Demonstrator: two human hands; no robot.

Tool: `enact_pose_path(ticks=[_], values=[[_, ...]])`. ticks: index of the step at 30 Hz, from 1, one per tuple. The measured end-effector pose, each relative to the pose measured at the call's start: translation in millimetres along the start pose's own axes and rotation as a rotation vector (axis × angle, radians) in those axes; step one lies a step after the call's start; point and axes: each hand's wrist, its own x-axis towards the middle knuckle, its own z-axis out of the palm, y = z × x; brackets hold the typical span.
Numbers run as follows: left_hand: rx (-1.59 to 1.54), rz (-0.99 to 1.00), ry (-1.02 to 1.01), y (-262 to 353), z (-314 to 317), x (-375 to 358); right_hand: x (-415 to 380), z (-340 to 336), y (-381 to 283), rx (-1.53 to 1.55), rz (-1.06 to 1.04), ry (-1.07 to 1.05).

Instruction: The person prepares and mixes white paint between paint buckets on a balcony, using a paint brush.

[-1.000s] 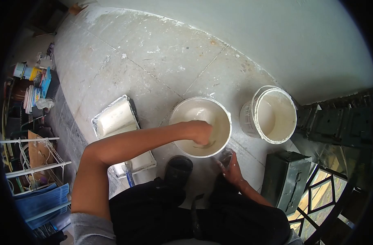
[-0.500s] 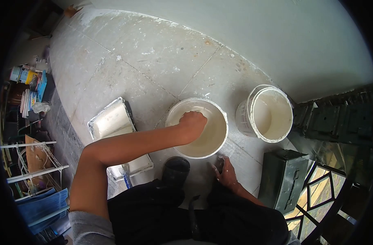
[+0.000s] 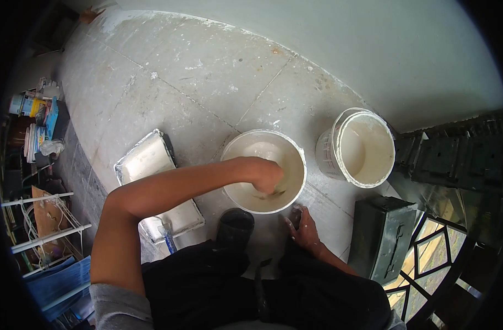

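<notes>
My left hand [image 3: 267,175] is closed in a fist inside a round white bucket [image 3: 302,157] that holds off-white liquid, which looks like paint. Whatever the fist grips is hidden, though a small darker streak shows in the liquid just below it. Between the bucket and my right knee is my right hand [image 3: 305,231], spotted with white. Its thumb and fingers are apart around a dark shape, perhaps the toe of my shoe. A dark boot [image 3: 236,228] stands close to the bucket's near side.
Left of the bucket lies a paint tray [image 3: 147,157] with white paint and a blue-handled tool [image 3: 168,237]. A second white bucket [image 3: 328,154], coated inside, stands to the right, near a dark green metal box [image 3: 380,239]. A wall [image 3: 400,60] bounds the paint-spotted floor [image 3: 191,71].
My left fist has moved a little toward me and to the right inside the bucket. My right hand stays nearly in place, and the view has shifted slightly.
</notes>
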Motion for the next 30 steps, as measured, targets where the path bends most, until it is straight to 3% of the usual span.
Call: enact_pose_path(ticks=[1, 2, 5, 8, 10, 13, 14, 17, 18, 21, 22, 25, 28, 30], values=[[-0.065, -0.004, 0.006, -1, -1, 3, 1, -1, -1, -0.010, 0.002, -0.001], [-0.074, 0.026, 0.219, -14, 11, 7, 1, -3, -2, 0.004, 0.012, -0.003], [0.071, -0.163, 0.366, -8, 9, -21, 3, -6, -6, 0.023, 0.021, 0.009], [0.149, -0.067, -0.048, 2, 1, -23, 3, -5, -6, 0.008, 0.023, 0.013], [0.057, 0.008, -0.171, 7, -10, -19, 3, -5, -7, 0.012, 0.048, -0.015], [-0.205, -0.152, 0.307, -9, 7, -2, 2, -3, -3, -0.004, 0.008, 0.014], [-0.127, -0.183, 0.378, -11, 5, -4, 1, -3, -4, -0.003, 0.017, 0.009], [0.042, -0.238, 0.231, 0, 9, -14, 2, -4, -4, 0.002, 0.037, 0.003], [0.061, -0.158, 0.062, 2, 7, -14, 2, -4, -4, 0.007, 0.041, -0.002], [-0.117, -0.045, -0.118, 8, 5, 2, 0, 1, 2, -0.009, 0.025, 0.013], [-0.238, -0.096, -0.050, -1, 6, 11, -1, 3, 4, -0.022, 0.016, 0.023], [-0.120, -0.145, 0.374, -15, 9, 4, 0, -1, -1, 0.002, 0.019, 0.017], [-0.036, -0.162, 0.222, -11, 14, -4, 1, -2, -2, 0.006, 0.011, 0.020], [-0.031, -0.030, -0.041, 0, 5, 3, 1, -1, -1, -0.003, 0.040, 0.008]])
